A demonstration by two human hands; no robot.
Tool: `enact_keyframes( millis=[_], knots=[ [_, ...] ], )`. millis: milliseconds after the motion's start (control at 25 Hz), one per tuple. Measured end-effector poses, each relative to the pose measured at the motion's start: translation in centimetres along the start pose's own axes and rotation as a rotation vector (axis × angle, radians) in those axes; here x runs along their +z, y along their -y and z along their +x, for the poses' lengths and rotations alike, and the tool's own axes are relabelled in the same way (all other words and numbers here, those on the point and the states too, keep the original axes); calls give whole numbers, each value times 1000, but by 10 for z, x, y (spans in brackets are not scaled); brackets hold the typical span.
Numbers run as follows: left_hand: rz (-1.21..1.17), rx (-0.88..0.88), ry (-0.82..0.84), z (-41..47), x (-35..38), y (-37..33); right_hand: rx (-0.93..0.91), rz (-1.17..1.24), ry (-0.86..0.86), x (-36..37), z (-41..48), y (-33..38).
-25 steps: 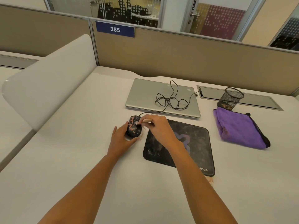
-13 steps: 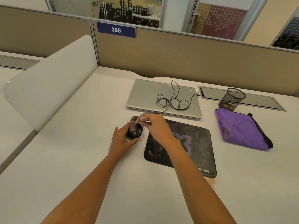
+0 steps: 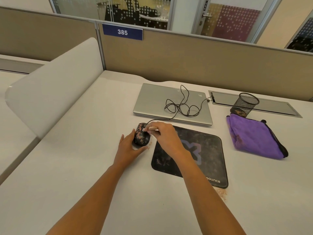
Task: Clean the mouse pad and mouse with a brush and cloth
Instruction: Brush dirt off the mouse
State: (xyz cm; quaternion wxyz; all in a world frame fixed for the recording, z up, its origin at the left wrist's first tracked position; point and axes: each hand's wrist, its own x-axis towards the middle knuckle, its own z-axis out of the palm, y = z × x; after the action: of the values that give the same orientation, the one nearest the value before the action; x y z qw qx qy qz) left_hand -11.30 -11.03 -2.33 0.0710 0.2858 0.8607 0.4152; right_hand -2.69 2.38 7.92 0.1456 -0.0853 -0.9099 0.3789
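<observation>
Brushing stage, mouse first.
- Mouse (image 3: 141, 134) on tabletop (image 3: 67, 167), just off mouse pad (image 3: 203, 150) far-left corner; orange grime streaks on shell, so judged only partly brushed.
- Left hand (image 3: 128, 148) cups mouse side, steadying.
- Right hand (image 3: 165, 134) pinches brush (image 3: 152, 128), tip on mouse top.
- Pad surface dusty, smeared; loose crumbs (image 3: 221, 192) at near-right corner. Pad likely undone.
- Cloth (image 3: 254, 136) folded toward tabletop right edge, untouched; wiping of both left.

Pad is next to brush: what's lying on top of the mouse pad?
Pale dusty smears on the mouse pad. The right grip, holding the brush, and its forearm cross above its left part, covering that surface. The mouse sits beside it.
</observation>
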Motion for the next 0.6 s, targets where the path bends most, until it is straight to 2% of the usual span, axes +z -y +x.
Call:
enact_keyframes(
  millis=[160, 360, 600],
  knots=[
    [-38, -51, -8, -6, -1, 0, -45, -4, 2, -1, -8, -10],
    [-80, -78, -4, -7, -6, -4, -7, 62, -111, 1, -3, -9],
    [-89, -39, -47, -11, -9, -11, -49, -25, 2, 7, -29, -7]
  ],
)
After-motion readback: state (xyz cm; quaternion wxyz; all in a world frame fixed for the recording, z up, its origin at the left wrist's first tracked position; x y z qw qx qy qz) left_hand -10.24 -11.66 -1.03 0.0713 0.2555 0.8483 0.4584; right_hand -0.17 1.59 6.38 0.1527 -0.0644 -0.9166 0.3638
